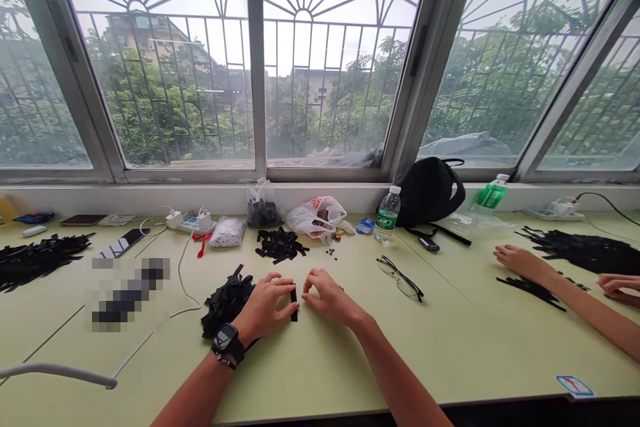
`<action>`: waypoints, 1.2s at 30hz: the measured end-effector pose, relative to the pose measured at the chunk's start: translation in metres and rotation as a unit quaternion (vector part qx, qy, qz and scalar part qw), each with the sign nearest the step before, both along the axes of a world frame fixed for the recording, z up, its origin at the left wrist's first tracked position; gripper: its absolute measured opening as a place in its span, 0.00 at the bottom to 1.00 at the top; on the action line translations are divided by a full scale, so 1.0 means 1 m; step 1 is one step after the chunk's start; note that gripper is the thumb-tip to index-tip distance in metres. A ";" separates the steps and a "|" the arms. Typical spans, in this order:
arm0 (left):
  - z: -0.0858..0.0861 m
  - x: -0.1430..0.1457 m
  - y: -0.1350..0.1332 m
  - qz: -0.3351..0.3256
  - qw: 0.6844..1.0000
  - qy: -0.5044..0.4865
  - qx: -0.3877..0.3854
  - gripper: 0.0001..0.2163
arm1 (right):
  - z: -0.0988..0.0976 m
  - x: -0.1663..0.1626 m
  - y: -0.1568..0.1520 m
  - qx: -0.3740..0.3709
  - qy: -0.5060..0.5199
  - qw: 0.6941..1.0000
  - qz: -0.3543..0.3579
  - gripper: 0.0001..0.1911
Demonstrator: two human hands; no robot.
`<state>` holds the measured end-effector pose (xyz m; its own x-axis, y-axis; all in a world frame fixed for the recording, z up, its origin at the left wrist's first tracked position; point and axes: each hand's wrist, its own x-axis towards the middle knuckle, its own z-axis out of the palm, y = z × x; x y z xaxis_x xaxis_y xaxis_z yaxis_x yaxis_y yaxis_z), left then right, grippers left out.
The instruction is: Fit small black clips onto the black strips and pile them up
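Observation:
My left hand (267,307), with a dark smartwatch on its wrist, and my right hand (330,298) meet over a small black strip (294,303) that stands on the pale green table (350,360). Fingers of both hands curl and pinch the strip from either side. A heap of black strips (225,303) lies just left of my left hand. Another pile of black pieces (280,245) sits further back, with a few tiny dark bits (330,253) beside it.
Eyeglasses (400,277) lie right of my hands. Behind are plastic bags (317,217), a water bottle (387,215), a black bag (430,192), chargers and phones. Another person's hands (520,261) work at black strips on the right. More black strips (35,260) lie far left.

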<state>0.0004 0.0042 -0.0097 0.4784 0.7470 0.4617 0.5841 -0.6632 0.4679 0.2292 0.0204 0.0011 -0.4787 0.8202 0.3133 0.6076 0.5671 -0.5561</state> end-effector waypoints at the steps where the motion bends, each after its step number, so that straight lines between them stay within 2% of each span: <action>1: 0.001 0.000 0.000 -0.002 1.000 0.006 -0.001 0.12 | 0.001 -0.001 0.000 0.004 0.016 1.000 -0.006 0.03; 7: 0.001 -0.002 -0.001 0.001 1.000 0.018 -0.004 0.18 | 0.006 -0.007 0.006 -0.002 0.142 0.990 -0.010 0.03; 10: 0.002 -0.003 -0.001 -0.001 1.000 0.023 -0.010 0.19 | 0.005 -0.009 0.007 -0.008 0.171 0.985 -0.018 0.03; 20: 0.009 -0.002 -0.005 -0.007 0.999 0.048 -0.013 0.19 | -0.007 -0.024 -0.001 -0.019 0.122 0.992 0.020 0.09; 31: 0.011 0.001 -0.007 -0.007 0.999 0.031 -0.014 0.13 | -0.008 -0.027 -0.003 0.007 0.083 0.996 0.009 0.08; 36: 0.011 0.002 -0.006 -0.006 1.000 0.029 -0.010 0.14 | -0.010 -0.028 -0.003 0.009 0.077 0.997 0.011 0.09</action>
